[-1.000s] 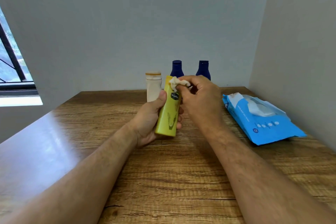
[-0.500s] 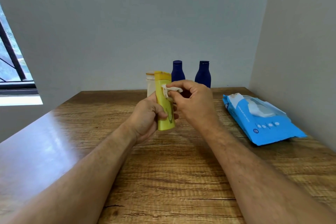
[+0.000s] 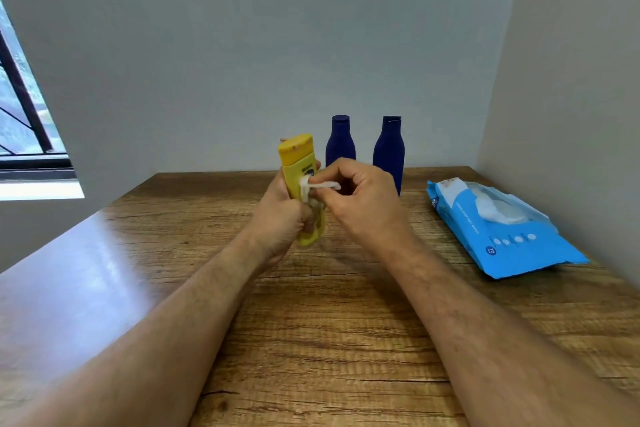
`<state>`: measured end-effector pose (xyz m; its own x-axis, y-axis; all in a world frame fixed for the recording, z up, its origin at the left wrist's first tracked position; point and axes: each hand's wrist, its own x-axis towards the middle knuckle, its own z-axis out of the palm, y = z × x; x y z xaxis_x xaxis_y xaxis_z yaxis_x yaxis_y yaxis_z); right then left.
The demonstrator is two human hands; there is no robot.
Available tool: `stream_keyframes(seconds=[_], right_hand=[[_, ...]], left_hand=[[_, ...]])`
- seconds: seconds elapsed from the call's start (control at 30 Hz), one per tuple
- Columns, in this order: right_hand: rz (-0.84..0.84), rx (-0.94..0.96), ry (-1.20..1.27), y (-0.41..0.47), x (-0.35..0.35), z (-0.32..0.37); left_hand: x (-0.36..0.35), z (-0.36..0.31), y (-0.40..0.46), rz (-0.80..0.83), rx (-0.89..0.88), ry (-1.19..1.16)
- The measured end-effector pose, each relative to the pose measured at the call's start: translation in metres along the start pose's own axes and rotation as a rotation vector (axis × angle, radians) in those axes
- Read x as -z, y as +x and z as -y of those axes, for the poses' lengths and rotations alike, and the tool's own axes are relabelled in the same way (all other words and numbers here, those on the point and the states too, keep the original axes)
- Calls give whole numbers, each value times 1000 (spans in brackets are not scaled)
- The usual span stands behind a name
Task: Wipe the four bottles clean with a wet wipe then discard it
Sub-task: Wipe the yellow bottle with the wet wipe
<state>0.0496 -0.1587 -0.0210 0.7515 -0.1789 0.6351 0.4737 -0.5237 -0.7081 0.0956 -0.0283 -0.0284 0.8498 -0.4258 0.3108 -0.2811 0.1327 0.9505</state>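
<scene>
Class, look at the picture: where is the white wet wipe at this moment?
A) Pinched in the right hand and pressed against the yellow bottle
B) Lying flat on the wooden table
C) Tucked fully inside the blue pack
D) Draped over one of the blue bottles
A: the right hand pinches the wet wipe against the side of the yellow bottle, which the left hand grips.

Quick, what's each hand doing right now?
Left hand: closed around the yellow bottle, holding it upright above the table.
Right hand: closed, pinching the white wet wipe against the bottle.
</scene>
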Motion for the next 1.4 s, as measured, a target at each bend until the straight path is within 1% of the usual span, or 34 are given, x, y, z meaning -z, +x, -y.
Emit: stream_keyframes(seconds=[0.1, 0.2, 0.3, 0.4, 0.47, 0.67, 0.77, 0.87, 1.03, 1.1, 1.2, 1.23, 1.4], right_hand=[[-137, -23, 70, 4, 3, -1], [-215, -47, 98, 7, 6, -2], [-292, -44, 86, 9, 10, -2], [-355, -34, 100, 11, 14, -3], [-336, -7, 85, 11, 15, -2], [-135, 101, -118, 2, 8, 3], [-107, 81, -134, 1, 6, 3], [-62, 119, -166, -1, 4, 3], [-36, 176, -144, -2, 2, 8], [-106, 178, -111, -1, 2, 11], [-283, 130, -88, 2, 6, 10], [-301, 111, -105, 3, 7, 9], [-179, 74, -127, 1, 2, 8]], left_hand=[[-3, 1, 0, 32, -14, 91], [-5, 1, 0, 17, -54, 225], [-2, -1, 2, -89, -141, 436], [8, 1, 6, -237, -154, 599], [12, 5, 7, -273, -161, 694], [13, 5, 6, -310, -170, 827], [14, 4, 4, -344, -146, 867], [13, 4, 3, -349, -105, 886], [11, 6, 5, -344, -50, 823], [9, 6, 5, -344, -52, 780], [6, 5, 8, -354, -69, 726], [6, 5, 9, -359, -74, 712], [7, 6, 7, -326, -78, 721]])
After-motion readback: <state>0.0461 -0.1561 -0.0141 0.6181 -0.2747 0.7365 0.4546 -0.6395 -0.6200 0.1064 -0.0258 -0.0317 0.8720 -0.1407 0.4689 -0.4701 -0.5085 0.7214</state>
